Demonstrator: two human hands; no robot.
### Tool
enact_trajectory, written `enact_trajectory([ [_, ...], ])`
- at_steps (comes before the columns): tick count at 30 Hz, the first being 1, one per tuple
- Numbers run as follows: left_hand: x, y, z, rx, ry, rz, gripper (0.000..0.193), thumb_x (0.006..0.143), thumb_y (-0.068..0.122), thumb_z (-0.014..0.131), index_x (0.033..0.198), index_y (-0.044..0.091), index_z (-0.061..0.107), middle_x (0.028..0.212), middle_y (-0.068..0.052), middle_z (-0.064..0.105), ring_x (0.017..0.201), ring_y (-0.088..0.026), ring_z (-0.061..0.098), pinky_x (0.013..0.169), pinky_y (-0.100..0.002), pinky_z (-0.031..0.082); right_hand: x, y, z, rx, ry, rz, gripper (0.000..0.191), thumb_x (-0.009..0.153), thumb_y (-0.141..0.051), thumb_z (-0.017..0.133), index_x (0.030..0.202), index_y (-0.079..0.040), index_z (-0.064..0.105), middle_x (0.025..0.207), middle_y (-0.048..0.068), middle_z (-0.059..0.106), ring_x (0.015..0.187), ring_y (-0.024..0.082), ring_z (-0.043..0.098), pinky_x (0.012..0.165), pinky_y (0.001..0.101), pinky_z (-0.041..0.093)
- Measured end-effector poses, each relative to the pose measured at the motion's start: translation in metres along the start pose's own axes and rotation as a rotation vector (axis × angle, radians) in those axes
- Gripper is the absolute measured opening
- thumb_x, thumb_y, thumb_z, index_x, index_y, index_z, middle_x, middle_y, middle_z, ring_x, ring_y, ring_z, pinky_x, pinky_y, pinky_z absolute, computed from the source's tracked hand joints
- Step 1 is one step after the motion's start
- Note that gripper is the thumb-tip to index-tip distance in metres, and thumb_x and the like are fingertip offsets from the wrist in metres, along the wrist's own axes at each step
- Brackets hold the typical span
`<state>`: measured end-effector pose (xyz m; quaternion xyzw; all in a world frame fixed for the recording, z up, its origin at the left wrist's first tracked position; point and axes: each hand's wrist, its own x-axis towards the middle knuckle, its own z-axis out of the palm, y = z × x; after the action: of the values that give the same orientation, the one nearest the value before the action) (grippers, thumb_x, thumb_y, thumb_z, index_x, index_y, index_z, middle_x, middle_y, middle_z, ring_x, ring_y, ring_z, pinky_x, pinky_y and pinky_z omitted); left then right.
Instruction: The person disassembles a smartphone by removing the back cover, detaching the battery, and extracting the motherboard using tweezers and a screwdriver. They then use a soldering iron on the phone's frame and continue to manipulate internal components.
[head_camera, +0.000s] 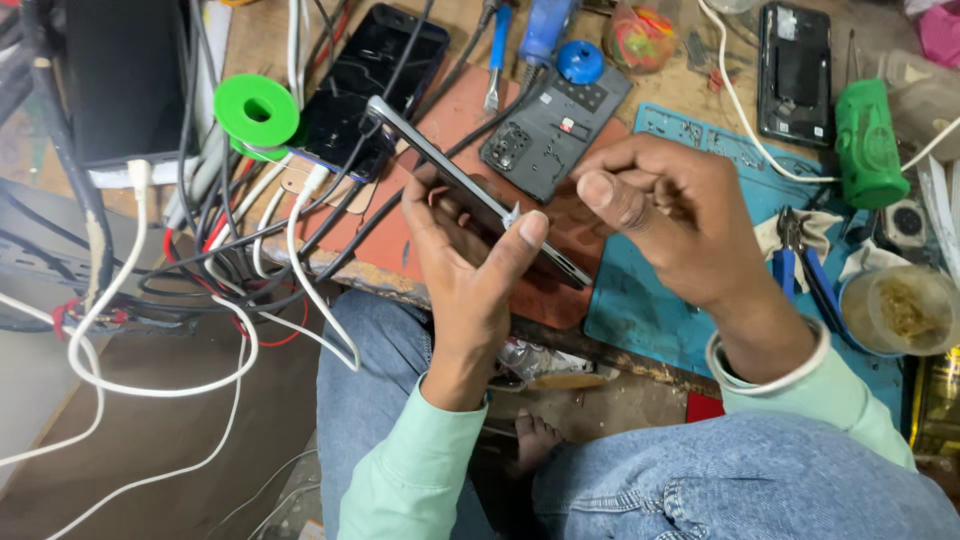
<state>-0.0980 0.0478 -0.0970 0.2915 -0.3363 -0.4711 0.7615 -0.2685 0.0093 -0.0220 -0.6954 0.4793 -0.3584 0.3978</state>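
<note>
Item: dark smartphone (470, 195), slim, held on edge above the front of the worktop (660, 110), one end pointing up toward the green tape reel (257, 110), the other down toward my lap.

Left hand (465, 275): cupped under the phone, fingers wrapped behind it, thumb pressed along the near edge. A small thin pick or blade (512, 214) shows at the thumb tip, at the seam.

Right hand (670, 215): curled closed, fingers bunched, thumb extended toward the phone's lower half. Whether it pinches something small I cannot tell.

Nearby: second phone with its back removed (555, 125) on the red mat (440, 240); blue mat (650, 310) under my right wrist; blue-handled pliers (800, 265); tangled white and black cables (240, 260) at left; green cylinder (868, 145); another opened phone (796, 72) at the rear.

Risks, as I judge them:
- The phone rests on little more than a thumb and fingertips over the worktop edge; a slip would drop it to the floor.
- The pick could skid off the seam and nick my thumb or scratch the casing.
- Too much prying could crack the panel.
- The cables lie close to the phone's upper end and could snag it.
</note>
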Motion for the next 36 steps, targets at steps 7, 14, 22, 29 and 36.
enact_trajectory([
  [7, -0.003, 0.019, 0.001, -0.063, -0.020, -0.041, 0.080, 0.088, 0.003, 0.082, 0.147, 0.002, 0.029, 0.127, -0.012, 0.047, 0.117, -0.020, 0.054, 0.102, -0.036, 0.050, 0.019, -0.077, -0.023, -0.061, -0.253, -0.155, 0.031, 0.098, -0.010, 0.067, 0.126, 0.004, 0.068, 0.110, 0.014, 0.078, 0.101, 0.016, 0.077, 0.084, 0.0291, 0.065],
  [14, -0.007, 0.028, 0.011, 0.041, -0.062, 0.025, 0.116, 0.083, 0.000, 0.083, 0.167, 0.007, 0.005, 0.140, -0.011, 0.044, 0.125, -0.020, 0.053, 0.104, -0.034, 0.051, 0.049, -0.138, 0.001, -0.159, -0.364, -0.311, 0.033, 0.095, -0.009, 0.066, 0.125, 0.003, 0.064, 0.111, 0.011, 0.076, 0.102, 0.013, 0.075, 0.088, 0.0256, 0.062],
  [22, -0.016, 0.020, 0.006, 0.235, -0.089, 0.185, 0.125, 0.084, 0.002, 0.089, 0.167, 0.008, -0.004, 0.159, -0.014, 0.031, 0.147, -0.023, 0.039, 0.125, -0.035, 0.036, 0.048, -0.154, 0.013, -0.202, -0.376, -0.230, 0.021, 0.094, -0.010, 0.073, 0.113, -0.001, 0.077, 0.088, 0.008, 0.079, 0.070, 0.007, 0.069, 0.061, 0.0203, 0.056],
  [29, -0.024, 0.006, 0.004, 0.268, -0.121, 0.237, 0.130, 0.086, 0.005, 0.090, 0.166, 0.007, -0.013, 0.160, -0.015, 0.031, 0.142, -0.022, 0.040, 0.126, -0.034, 0.036, 0.032, -0.151, 0.007, -0.191, -0.296, -0.251, 0.016, 0.087, -0.003, 0.075, 0.101, 0.006, 0.073, 0.082, 0.011, 0.075, 0.068, 0.011, 0.072, 0.063, 0.0210, 0.062],
  [36, -0.025, 0.001, 0.007, 0.264, -0.116, 0.265, 0.130, 0.087, 0.004, 0.090, 0.166, 0.008, -0.012, 0.159, -0.015, 0.033, 0.140, -0.021, 0.042, 0.122, -0.033, 0.036, 0.030, -0.149, 0.005, -0.201, -0.297, -0.221, 0.010, 0.092, -0.003, 0.075, 0.097, 0.006, 0.075, 0.074, 0.011, 0.074, 0.059, 0.012, 0.071, 0.053, 0.0230, 0.058],
])
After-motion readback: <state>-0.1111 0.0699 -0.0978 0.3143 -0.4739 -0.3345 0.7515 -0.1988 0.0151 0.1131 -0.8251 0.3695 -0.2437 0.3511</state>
